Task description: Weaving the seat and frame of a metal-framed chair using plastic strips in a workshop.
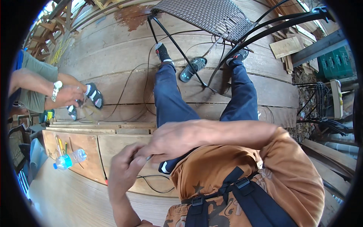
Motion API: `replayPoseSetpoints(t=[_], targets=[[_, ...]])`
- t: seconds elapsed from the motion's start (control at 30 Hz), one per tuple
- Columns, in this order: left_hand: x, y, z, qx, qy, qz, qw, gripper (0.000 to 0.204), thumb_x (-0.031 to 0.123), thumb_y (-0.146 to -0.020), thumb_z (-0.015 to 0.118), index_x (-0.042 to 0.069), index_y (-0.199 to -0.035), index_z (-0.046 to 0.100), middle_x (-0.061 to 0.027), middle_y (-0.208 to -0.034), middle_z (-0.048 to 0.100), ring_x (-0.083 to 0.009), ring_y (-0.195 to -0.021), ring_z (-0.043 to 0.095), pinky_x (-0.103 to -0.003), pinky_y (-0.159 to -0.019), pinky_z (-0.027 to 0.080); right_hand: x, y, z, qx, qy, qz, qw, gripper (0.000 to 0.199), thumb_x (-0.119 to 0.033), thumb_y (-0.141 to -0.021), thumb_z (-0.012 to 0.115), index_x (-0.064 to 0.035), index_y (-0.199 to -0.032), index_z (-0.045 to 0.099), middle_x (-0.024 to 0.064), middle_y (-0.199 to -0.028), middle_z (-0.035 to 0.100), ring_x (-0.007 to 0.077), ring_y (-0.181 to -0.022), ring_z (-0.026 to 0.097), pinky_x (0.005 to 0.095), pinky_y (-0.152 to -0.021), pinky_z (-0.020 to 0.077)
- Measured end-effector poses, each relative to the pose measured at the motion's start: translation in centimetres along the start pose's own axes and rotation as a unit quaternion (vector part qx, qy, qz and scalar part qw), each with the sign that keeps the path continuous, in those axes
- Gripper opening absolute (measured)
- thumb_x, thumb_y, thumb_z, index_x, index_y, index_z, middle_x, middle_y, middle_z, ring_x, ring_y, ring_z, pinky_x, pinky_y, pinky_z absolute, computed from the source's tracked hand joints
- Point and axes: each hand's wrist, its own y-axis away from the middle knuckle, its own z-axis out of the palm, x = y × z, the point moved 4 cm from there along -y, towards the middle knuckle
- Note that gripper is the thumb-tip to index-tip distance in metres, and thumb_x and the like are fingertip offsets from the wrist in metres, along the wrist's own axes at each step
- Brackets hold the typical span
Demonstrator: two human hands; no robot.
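Observation:
In front of my body my two hands come together. My left hand (124,166) is closed, its thumb and fingertips pressed together beside the other hand's fingers. My right hand (172,139) reaches across from the right and is closed with its fingers curled, slightly smeared by motion. A small grey tip (149,157) shows between the hands; the rest is hidden, and its kind is unclear. Ahead of my legs stands a chair frame with a brown woven panel (206,17) on dark metal tubes. A loose strand (214,46) hangs from the weave's lower edge.
A wooden bench (81,189) lies at left, with a water bottle (70,159) and thin tools on it. Another person's hand (70,94) is at far left. Dark cords (130,73) trail over the plank floor; a sandal (193,69) sits between my feet. Green crate (334,63) at right.

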Motion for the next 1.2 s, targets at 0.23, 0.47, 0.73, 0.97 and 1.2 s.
replayPoseSetpoints(t=[0.23, 0.47, 0.73, 0.97, 1.2], targets=[[-16.9, 18.8, -22.5, 0.644, -0.3, -0.193, 0.677, 0.039, 0.032, -0.091, 0.046, 0.0, -0.11, 0.058, -0.0122, -0.1, 0.063, -0.0202, -0.094, 0.058, -0.033, -0.085, 0.043, 18.1, 11.6, -8.1, 0.156, 0.394, 0.22, 0.879, 0.024, -0.026, -0.088, 0.046, -0.0063, -0.097, 0.057, 0.015, -0.081, 0.061, 0.0309, -0.081, 0.06, 0.0373, -0.07, 0.0479], [-8.8, 2.7, -2.3, 0.332, -0.112, 0.133, 0.927, 0.03, 0.003, -0.08, 0.049, 0.002, -0.11, 0.054, -0.0138, -0.102, 0.058, -0.0257, -0.097, 0.055, -0.033, -0.084, 0.043, 7.0, -0.2, 5.7, -0.134, 0.154, 0.186, 0.961, 0.019, -0.023, -0.083, 0.051, -0.0087, -0.09, 0.06, 0.0167, -0.082, 0.063, 0.0347, -0.08, 0.061, 0.0419, -0.068, 0.0485], [-5.5, 5.5, 3.5, 0.067, 0.266, -0.052, 0.96, 0.026, 0.026, -0.086, 0.057, 0.0, -0.085, 0.06, -0.0017, -0.07, 0.054, -0.0085, -0.064, 0.049, -0.022, -0.058, 0.039, 4.1, 2.0, 0.3, 0.009, 0.216, -0.008, 0.976, 0.025, -0.031, -0.083, 0.054, -0.0075, -0.074, 0.052, 0.0107, -0.075, 0.058, 0.0297, -0.075, 0.058, 0.0389, -0.067, 0.0447], [-4.3, 16.0, -10.4, 0.48, 0.347, 0.268, 0.76, 0.031, 0.031, -0.092, 0.046, 0.006, -0.075, 0.041, 0.004, -0.059, 0.03, -0.0082, -0.051, 0.026, -0.022, -0.047, 0.024, 18.6, 15.0, -12.8, 0.156, 0.394, 0.326, 0.845, 0.017, -0.013, -0.082, 0.052, -0.0052, -0.097, 0.055, 0.0138, -0.099, 0.056, 0.0321, -0.094, 0.053, 0.0393, -0.08, 0.0424], [-7.2, 10.2, -9.1, 0.482, -0.179, -0.225, 0.828, 0.023, 0.02, -0.09, 0.049, 0.001, -0.1, 0.058, -0.0135, -0.093, 0.062, -0.0211, -0.085, 0.057, -0.033, -0.078, 0.044, 12.6, 3.7, -3.1, 0.187, 0.224, 0.279, 0.915, 0.021, -0.013, -0.087, 0.043, -0.0057, -0.105, 0.05, 0.0184, -0.082, 0.061, 0.0352, -0.074, 0.059, 0.0433, -0.065, 0.0462]])
